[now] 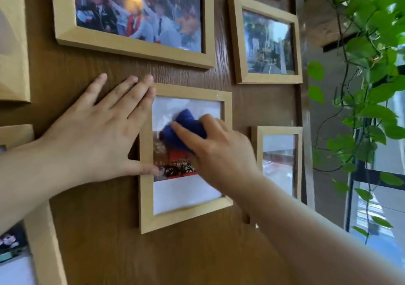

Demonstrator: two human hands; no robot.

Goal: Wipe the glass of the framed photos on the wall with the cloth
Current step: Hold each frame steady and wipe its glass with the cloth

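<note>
Landmark: small light-wood picture frame (186, 157) at centre of the brown wood-grain wall panel (94, 241). Right hand (219, 151) presses a bunched dark blue cloth (183, 131) against the upper-middle of this frame's glass; fingers curled closed around the cloth. Left hand (98, 131) lies flat and open, holding nothing, on the panel at the frame's left edge; fingertips touch its top-left corner, thumb touches its left rail. Green trailing plant (363, 87) hangs well right of the frame.
</note>
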